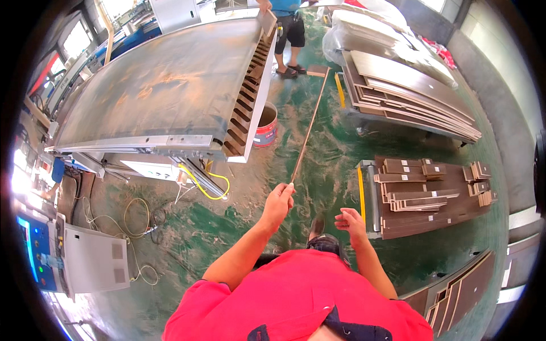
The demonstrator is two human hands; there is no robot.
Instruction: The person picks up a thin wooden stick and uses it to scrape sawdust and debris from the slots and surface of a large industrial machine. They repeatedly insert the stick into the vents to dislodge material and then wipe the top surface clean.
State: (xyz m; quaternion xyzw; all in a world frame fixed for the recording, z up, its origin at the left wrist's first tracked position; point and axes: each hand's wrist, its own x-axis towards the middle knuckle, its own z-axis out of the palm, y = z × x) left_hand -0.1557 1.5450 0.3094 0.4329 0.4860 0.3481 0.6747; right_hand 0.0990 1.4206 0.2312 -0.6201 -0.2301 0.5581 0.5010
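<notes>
The left hand [277, 206] grips the near end of a long thin brown stick [311, 124]; the right hand [352, 224] is empty, its fingers loosely bent. Left of the stick stand a bucket [266, 137], a wide machine table [170, 68] and another person [290, 34]; right of it, stacked panels [412, 88] and cut boards [418, 203]. Both forearms extend forward. Dust streaks the green floor [335, 165] beneath the stick.

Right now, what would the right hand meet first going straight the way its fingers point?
The right hand points leftward, so probably the left hand, gripping a thin brown rod; relative height is unclear, so it might miss.
</notes>
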